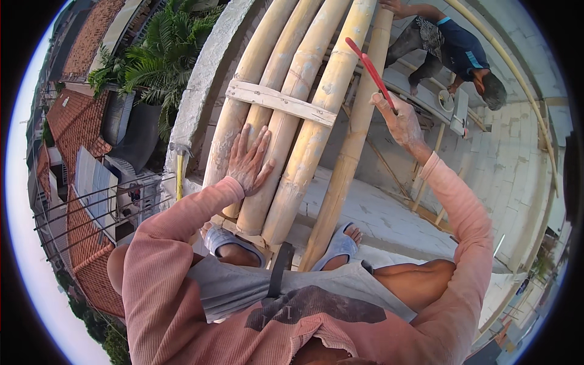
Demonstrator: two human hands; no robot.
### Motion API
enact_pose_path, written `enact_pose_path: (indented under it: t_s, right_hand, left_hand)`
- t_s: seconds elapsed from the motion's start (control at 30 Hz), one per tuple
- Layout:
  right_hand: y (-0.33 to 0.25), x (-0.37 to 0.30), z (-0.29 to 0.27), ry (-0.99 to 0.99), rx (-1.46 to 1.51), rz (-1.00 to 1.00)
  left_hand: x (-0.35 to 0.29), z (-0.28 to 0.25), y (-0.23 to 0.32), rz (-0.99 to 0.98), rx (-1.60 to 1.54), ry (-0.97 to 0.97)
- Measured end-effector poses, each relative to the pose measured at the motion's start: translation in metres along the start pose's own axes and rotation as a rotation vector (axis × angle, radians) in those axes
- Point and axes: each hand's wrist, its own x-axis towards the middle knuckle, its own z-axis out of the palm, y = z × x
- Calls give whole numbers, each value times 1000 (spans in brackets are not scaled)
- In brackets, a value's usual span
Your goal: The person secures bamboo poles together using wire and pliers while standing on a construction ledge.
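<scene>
My left hand (248, 163) lies flat with fingers spread on a row of thick bamboo poles (307, 67). A pale wooden crosspiece (280, 102) spans the poles just beyond my fingertips. Raised to the right of the row, my right hand (400, 121) is closed on a slim red tool (378, 78). The tool shows two red lengths meeting at an angle; its exact kind is unclear. Below it, a separate bamboo pole (353, 152) slants down toward my right foot. A hammer (179, 173) with a yellow handle is at the wall edge left of the poles.
Another person (459, 45) bends at the upper right, one hand at a bamboo pole's top. Near that person is a white bucket (446, 101). A rough concrete wall (204, 67) borders the left, with rooftops (79, 125) far below. Steel bars (91, 213) stick out at left.
</scene>
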Motion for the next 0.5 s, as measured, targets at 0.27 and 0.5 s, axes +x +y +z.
enact_pose_path:
  t_s: [0.27,0.5]
  right_hand:
    - [-56,8,148,277,-474,-431]
    - [-47,10,160,532,-811,-447]
  left_hand:
    - [9,22,-39,73,-437,134]
    - [38,-23,-86,-329,-330,413]
